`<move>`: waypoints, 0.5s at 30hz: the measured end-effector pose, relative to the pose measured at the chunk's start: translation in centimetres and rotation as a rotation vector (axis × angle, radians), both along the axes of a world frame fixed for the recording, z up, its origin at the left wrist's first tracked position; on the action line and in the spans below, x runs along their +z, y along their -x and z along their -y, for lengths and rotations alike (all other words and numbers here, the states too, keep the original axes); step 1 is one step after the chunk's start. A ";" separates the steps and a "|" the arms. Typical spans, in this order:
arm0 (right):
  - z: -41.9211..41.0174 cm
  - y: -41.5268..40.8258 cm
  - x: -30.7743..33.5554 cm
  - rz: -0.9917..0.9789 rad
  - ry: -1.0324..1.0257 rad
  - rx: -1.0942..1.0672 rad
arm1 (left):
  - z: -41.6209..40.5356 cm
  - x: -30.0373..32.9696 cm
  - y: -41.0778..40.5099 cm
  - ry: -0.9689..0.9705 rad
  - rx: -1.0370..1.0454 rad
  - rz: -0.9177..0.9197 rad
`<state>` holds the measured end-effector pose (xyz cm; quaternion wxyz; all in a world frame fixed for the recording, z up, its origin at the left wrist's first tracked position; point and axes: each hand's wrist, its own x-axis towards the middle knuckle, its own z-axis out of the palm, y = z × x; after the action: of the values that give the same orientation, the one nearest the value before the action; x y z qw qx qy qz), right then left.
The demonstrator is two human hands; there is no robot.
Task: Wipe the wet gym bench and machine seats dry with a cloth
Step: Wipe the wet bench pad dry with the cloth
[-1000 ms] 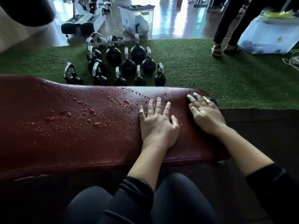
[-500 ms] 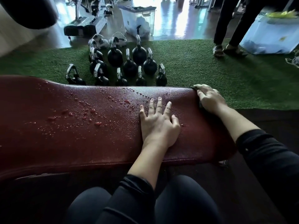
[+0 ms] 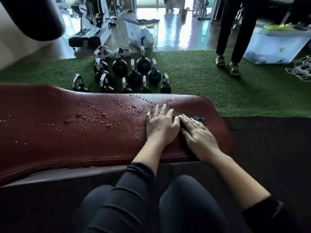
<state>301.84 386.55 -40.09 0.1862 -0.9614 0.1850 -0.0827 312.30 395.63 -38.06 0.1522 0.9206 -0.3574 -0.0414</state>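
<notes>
Both hands lie flat with straight fingers on the pad. Right hand (image 3: 197, 134) presses palm-down on a dark crumpled cloth (image 3: 199, 119), fingers together and extended, not curled round it; only a dark bunch of the cloth shows past the fingertips and a dark strip under the palm. Left hand (image 3: 160, 125) rests just beside it, touching or nearly touching at the little finger, fingers slightly spread, pressing bare on the padding and holding nothing. Cloth sits near the right end of the long dark-red padded vinyl gym bench (image 3: 50, 132), which runs across the view. Water beads (image 3: 94, 117) scattered over the bench top left of the hands, thickest in a band from the middle toward the far edge; the patch round the cloth looks drier. Person's knees in dark leggings (image 3: 151, 207) below the near edge, dark sleeves at both wrists. Beyond the bench, a cluster of black kettlebells with chrome handles (image 3: 134, 71) stands on green artificial turf (image 3: 202, 81). Farther back, a clear plastic storage bin (image 3: 143, 32) on the glossy floor, a second person's dark-trousered legs in sandals (image 3: 230, 47) at upper right, a pale blue container (image 3: 272, 46) beside them. No writing or brand legible anywhere.
</notes>
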 end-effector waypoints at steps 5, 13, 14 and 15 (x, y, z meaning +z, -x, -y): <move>1.3 1.0 0.5 -0.066 -0.040 0.018 | -4.6 1.5 -0.6 0.040 -0.164 0.047; 0.2 1.0 0.5 -0.103 0.081 -0.041 | -11.9 1.3 -4.0 -0.210 -0.015 0.154; 0.2 0.9 0.4 -0.106 0.081 -0.045 | -12.1 1.0 -3.9 -0.205 -0.012 0.144; 0.2 0.8 0.3 -0.109 0.084 -0.051 | -12.1 0.8 -3.8 -0.199 -0.009 0.143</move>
<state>301.07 386.30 -39.83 0.1332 -0.9664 0.2157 -0.0426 316.10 407.76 -37.27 0.0339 0.9300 -0.3657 -0.0114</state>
